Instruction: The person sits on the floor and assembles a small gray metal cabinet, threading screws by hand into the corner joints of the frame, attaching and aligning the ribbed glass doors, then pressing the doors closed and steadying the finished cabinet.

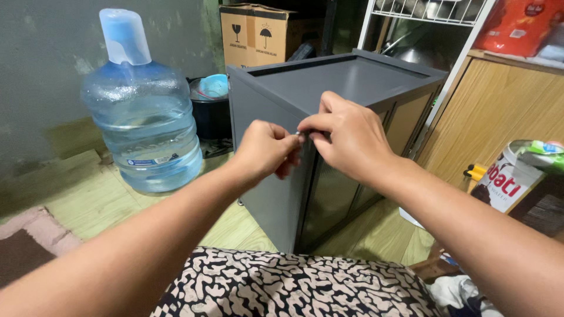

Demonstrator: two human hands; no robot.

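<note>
A small silvery piece (298, 134) is pinched between both hands at the grey cabinet's (352, 82) front top corner; left hand (264, 148) and right hand (346, 136) both clamp it. Water jug (144, 117) stands left of the cabinet, cardboard box (255, 35) behind, wooden cupboard (499, 111) right

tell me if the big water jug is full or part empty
Part empty: the water jug stands upright with its water line below the shoulder, clear space above it, blue cap on.
</note>
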